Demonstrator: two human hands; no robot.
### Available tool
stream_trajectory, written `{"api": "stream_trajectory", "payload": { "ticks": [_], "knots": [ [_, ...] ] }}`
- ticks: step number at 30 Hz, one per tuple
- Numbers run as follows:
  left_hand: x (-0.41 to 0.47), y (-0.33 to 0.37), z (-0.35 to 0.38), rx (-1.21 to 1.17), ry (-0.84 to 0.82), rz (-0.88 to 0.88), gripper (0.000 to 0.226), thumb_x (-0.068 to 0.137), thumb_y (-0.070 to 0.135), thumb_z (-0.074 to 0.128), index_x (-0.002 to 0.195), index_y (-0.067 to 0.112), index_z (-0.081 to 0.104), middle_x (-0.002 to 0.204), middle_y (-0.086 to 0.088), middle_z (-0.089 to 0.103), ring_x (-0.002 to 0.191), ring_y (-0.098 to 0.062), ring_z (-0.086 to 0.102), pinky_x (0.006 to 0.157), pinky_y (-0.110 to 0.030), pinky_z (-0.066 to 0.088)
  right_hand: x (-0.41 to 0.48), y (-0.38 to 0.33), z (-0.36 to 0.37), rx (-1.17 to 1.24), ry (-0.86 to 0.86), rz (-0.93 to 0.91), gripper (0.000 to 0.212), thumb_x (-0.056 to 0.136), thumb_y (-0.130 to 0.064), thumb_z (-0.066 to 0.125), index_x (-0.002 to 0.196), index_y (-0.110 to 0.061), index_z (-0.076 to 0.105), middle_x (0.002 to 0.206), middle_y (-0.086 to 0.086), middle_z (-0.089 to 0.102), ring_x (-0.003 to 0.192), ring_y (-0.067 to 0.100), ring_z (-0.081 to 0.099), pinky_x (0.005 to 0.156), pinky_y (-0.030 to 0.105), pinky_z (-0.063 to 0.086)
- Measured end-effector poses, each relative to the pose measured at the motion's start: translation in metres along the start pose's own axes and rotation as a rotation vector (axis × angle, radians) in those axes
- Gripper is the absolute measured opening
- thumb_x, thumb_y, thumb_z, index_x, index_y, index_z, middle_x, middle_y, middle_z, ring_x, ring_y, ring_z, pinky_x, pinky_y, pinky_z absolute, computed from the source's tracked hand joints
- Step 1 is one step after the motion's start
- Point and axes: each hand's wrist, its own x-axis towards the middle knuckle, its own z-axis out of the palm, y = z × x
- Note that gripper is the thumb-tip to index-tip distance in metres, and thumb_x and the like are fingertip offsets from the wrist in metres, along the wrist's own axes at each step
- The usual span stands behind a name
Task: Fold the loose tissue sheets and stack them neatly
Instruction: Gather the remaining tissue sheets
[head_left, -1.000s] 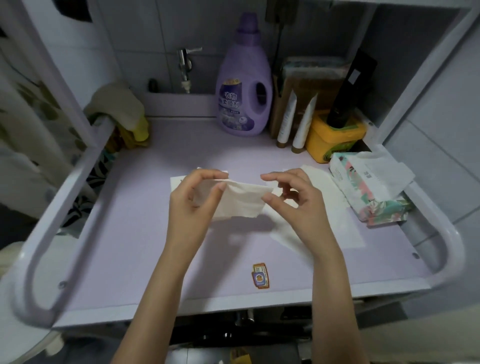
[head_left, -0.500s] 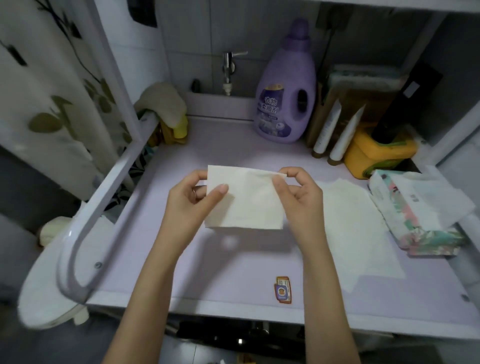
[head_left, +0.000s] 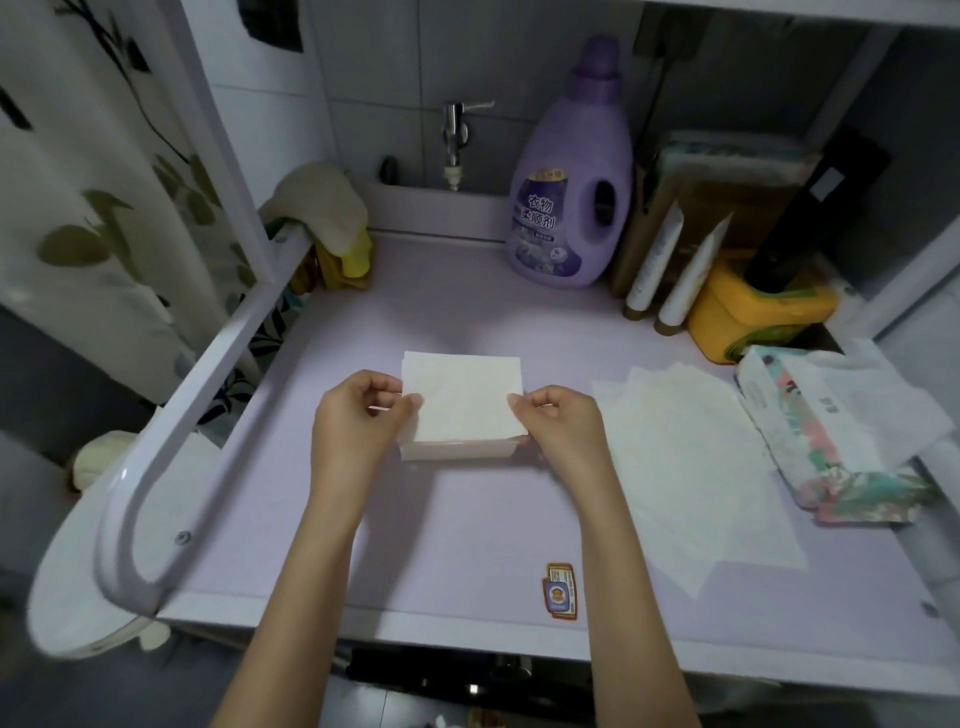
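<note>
Now both hands, left hand (head_left: 358, 426) and right hand (head_left: 563, 428), pinch folded tissue (head_left: 461, 397).

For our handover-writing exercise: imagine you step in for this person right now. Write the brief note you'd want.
The left hand pinches the folded tissue at its left edge; the right hand at its right edge.
It hangs over the folded stack on the purple table, edges nearly aligned; contact unclear.
The loose sheets lie flat to the right, beside the tissue pack.
Done: this sheet folded. Left: set it squarely on the stack, then fold and stack the loose sheets.
</note>
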Motion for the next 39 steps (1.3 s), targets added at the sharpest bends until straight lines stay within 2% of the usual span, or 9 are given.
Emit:
{"api": "stream_trajectory", "payload": {
  "ticks": [6, 15, 18, 22, 24, 28, 30, 34, 39],
  "knots": [
    [0.002, -0.003, 0.003, 0.071, 0.037, 0.007, 0.012, 0.079, 0.015, 0.075, 0.081, 0.019, 0.063, 0.074, 0.006, 0.064, 0.068, -0.014, 0.060, 0.063, -0.026, 0.045, 0.006, 0.008, 0.004, -0.024, 0.026, 0.006, 0.024, 0.083, -0.027, 0.072, 0.066, -0.018, 0.059, 0.059, 0.002, 0.064, 0.064, 0.017, 0.061, 0.068, 0.029, 0.045],
    [-0.001, -0.001, 0.001, 0.068, 0.040, 0.009, 0.017, 0.079, 0.011, 0.074, 0.092, 0.016, 0.063, 0.078, 0.007, 0.063, 0.067, -0.011, 0.057, 0.060, -0.026, 0.046, 0.006, 0.011, 0.003, 0.017, -0.004, -0.016, 0.021, 0.081, -0.020, 0.074, 0.069, -0.016, 0.058, 0.062, -0.001, 0.064, 0.065, 0.016, 0.061, 0.067, 0.026, 0.043],
    [-0.002, -0.004, 0.003, 0.115, 0.050, 0.018, 0.036, 0.079, 0.013, 0.074, 0.112, 0.019, 0.058, 0.104, 0.003, 0.060, 0.085, -0.011, 0.057, 0.074, -0.029, 0.048, 0.005, 0.010, 0.002, 0.061, -0.014, -0.001, 0.017, 0.082, -0.015, 0.073, 0.092, -0.016, 0.059, 0.074, -0.003, 0.060, 0.075, 0.017, 0.058, 0.072, 0.028, 0.044],
    [-0.003, -0.001, 0.008, -0.015, -0.026, -0.081, 0.056, 0.093, 0.018, 0.059, 0.145, 0.016, 0.035, 0.147, -0.003, 0.038, 0.133, -0.016, 0.039, 0.102, -0.026, 0.033, 0.003, 0.003, 0.006, 0.262, -0.065, 0.036, 0.050, 0.092, -0.010, 0.060, 0.136, -0.025, 0.042, 0.125, -0.007, 0.051, 0.109, 0.007, 0.050, 0.091, 0.021, 0.040],
    [-0.003, 0.001, 0.015, -0.124, -0.116, -0.176, 0.055, 0.100, 0.028, 0.047, 0.150, 0.018, 0.027, 0.155, 0.001, 0.028, 0.141, -0.016, 0.030, 0.112, -0.030, 0.026, 0.002, 0.000, 0.012, 0.319, -0.161, 0.084, 0.059, 0.098, -0.020, 0.053, 0.150, -0.026, 0.027, 0.144, -0.011, 0.039, 0.124, 0.000, 0.038, 0.101, 0.021, 0.030],
    [-0.003, -0.002, 0.026, -0.122, -0.258, -0.216, 0.053, 0.102, 0.041, 0.034, 0.152, 0.023, 0.025, 0.154, 0.002, 0.032, 0.141, -0.018, 0.031, 0.118, -0.039, 0.023, -0.005, -0.001, 0.021, 0.263, -0.336, 0.108, 0.076, 0.091, -0.052, 0.051, 0.154, -0.033, 0.014, 0.155, -0.018, 0.027, 0.139, 0.004, 0.031, 0.118, 0.033, 0.022],
    [-0.009, -0.003, 0.028, -0.018, -0.214, -0.152, 0.057, 0.103, 0.042, 0.030, 0.154, 0.019, 0.016, 0.159, 0.001, 0.021, 0.146, -0.017, 0.018, 0.119, -0.032, 0.014, -0.009, -0.002, 0.018, 0.270, -0.309, 0.114, 0.070, 0.097, -0.050, 0.046, 0.155, -0.033, 0.010, 0.157, -0.019, 0.019, 0.140, 0.000, 0.023, 0.117, 0.026, 0.016],
    [-0.022, 0.006, 0.027, 0.294, 0.044, 0.267, 0.071, 0.097, 0.048, 0.024, 0.152, 0.006, 0.007, 0.161, -0.008, -0.002, 0.147, -0.014, -0.007, 0.120, -0.030, -0.002, -0.007, 0.007, -0.010, 0.141, -0.164, -0.029, 0.057, 0.100, -0.036, 0.048, 0.151, -0.030, 0.025, 0.155, -0.017, 0.026, 0.134, -0.003, 0.026, 0.109, 0.021, 0.023],
    [-0.034, 0.023, 0.041, 0.192, 0.023, 0.514, 0.057, 0.096, 0.039, 0.038, 0.144, 0.009, 0.035, 0.160, -0.008, 0.012, 0.149, -0.017, 0.002, 0.121, -0.040, 0.009, -0.018, 0.039, -0.075, -0.220, 0.042, -0.178, 0.048, 0.087, -0.011, 0.068, 0.131, -0.020, 0.052, 0.148, -0.006, 0.041, 0.135, 0.007, 0.036, 0.102, 0.012, 0.029]
  ]
}}
